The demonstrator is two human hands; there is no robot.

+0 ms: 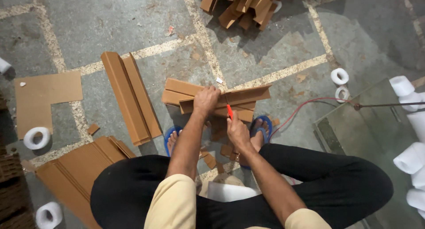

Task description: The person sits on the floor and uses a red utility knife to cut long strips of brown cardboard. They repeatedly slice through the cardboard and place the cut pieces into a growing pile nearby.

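I sit low over a stone floor with my knees apart in black trousers. My left hand [206,100] presses down on a long brown cardboard corner strip [248,95] that lies across a small stack of similar strips [179,92]. My right hand [237,130] grips an orange-handled cutter [229,111], its tip against the strip just right of my left hand. My feet in blue sandals [263,125] rest below the strips, among small cardboard offcuts [211,160].
Two long cardboard strips [130,96] lie to the left, a flat cardboard sheet [42,96] farther left, more strips [77,171] at lower left. A heap of cut pieces [241,5] sits at the top. White tape rolls [340,76] and a glass pane [367,122] are at right.
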